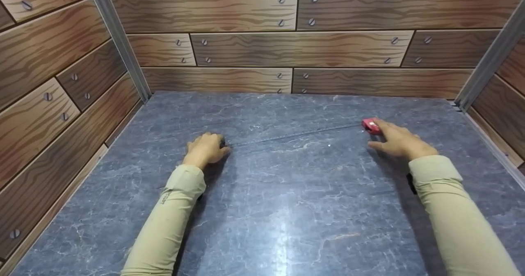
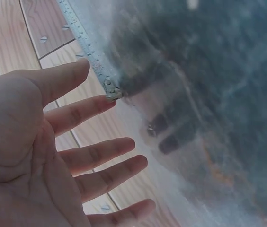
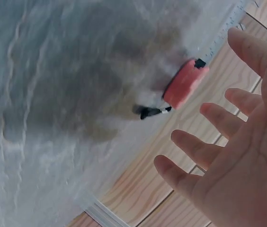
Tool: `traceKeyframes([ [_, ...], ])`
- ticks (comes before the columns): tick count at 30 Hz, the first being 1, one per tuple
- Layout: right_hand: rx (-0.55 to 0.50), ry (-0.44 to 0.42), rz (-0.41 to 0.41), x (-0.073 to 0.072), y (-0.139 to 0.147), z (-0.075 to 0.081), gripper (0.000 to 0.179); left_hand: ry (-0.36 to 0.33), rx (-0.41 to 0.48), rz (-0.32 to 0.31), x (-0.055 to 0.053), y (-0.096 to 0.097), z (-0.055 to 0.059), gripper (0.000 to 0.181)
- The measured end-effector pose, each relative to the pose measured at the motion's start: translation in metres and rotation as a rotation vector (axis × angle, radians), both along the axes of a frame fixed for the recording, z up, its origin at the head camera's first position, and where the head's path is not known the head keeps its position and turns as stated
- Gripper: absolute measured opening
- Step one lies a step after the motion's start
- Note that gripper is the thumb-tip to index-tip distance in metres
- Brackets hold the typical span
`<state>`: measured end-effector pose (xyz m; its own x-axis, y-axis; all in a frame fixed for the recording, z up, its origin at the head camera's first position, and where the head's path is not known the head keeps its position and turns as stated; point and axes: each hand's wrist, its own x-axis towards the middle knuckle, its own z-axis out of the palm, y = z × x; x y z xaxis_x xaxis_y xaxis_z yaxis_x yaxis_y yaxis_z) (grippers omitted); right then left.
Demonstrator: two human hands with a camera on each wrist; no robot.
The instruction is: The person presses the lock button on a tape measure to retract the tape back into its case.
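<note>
A red tape measure (image 1: 371, 126) lies on the dark marbled table, its blade (image 1: 295, 134) drawn out across the surface to the left. My left hand (image 1: 206, 149) is at the blade's free end. In the left wrist view its fingers are spread, and the index fingertip is right at the metal end hook (image 2: 112, 90). My right hand (image 1: 400, 140) is beside the case, fingertips close to it in the head view. The right wrist view shows those fingers loosely extended, with the red case (image 3: 186, 84) and its black wrist strap (image 3: 152, 112) beyond the fingertips.
Wood-plank patterned panels (image 1: 242, 48) surround the marbled table (image 1: 262, 185) at the back and sides. Grey metal posts (image 1: 119, 38) stand at the back corners. Both forearms, in pale sleeves (image 1: 162, 226), reach over the table from the near side.
</note>
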<state>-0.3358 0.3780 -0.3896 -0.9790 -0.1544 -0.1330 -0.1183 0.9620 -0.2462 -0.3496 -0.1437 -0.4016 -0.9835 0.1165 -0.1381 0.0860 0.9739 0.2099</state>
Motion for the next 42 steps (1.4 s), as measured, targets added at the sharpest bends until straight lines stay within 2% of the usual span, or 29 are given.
traceKeyframes([
  [7,0.006,-0.017,-0.003,-0.002,-0.004,-0.006,0.087,0.026,0.004,-0.003,0.0,-0.004,-0.004,0.046],
  [24,0.042,-0.006,0.016,0.0,-0.004,-0.001,0.08,0.102,0.022,-0.029,0.002,-0.004,-0.004,0.025],
  [36,0.064,0.056,0.044,0.007,-0.007,0.0,0.072,0.159,0.023,-0.05,0.002,-0.009,-0.007,0.011],
  [42,0.083,0.112,0.071,0.013,-0.008,0.001,0.063,0.163,0.022,-0.041,0.003,-0.012,-0.007,0.012],
])
